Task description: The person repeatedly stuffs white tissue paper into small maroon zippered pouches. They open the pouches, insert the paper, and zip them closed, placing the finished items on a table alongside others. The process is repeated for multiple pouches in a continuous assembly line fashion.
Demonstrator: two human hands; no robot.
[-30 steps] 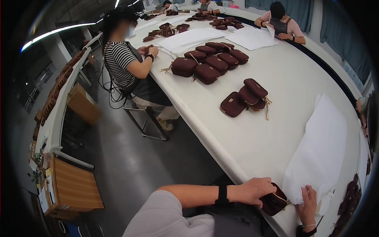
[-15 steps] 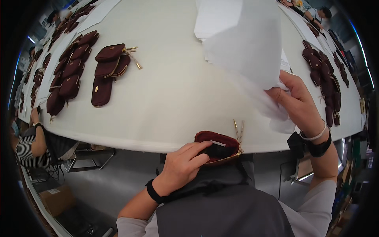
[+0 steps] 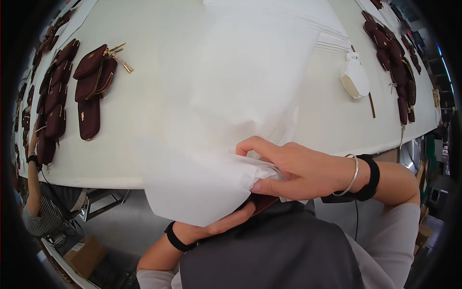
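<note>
My right hand [image 3: 308, 169] pinches a crumpled corner of a large sheet of thin white paper [image 3: 197, 180] between thumb and fingers. The sheet spreads over the table and hangs past its front edge. Right below that hand is a dark red zip pouch [image 3: 263, 204], mostly covered by the paper; only part of its zipped edge shows. My left hand [image 3: 228, 221] grips the pouch from the near left side, with some fingers hidden under the sheet.
A stack of white sheets [image 3: 332, 38] lies farther back on the white table [image 3: 130, 159]. To the left are several dark red pouches [image 3: 89, 117] with gold zips. At right, a white wrapped bundle [image 3: 354, 77] lies by a thin brown stick [image 3: 372, 106]. Another person's arm [image 3: 33, 188] reaches in at far left.
My right hand has come down and left with the paper, from the right side to the pouch's opening. The sheet covers most of the pouch and part of my left hand.
</note>
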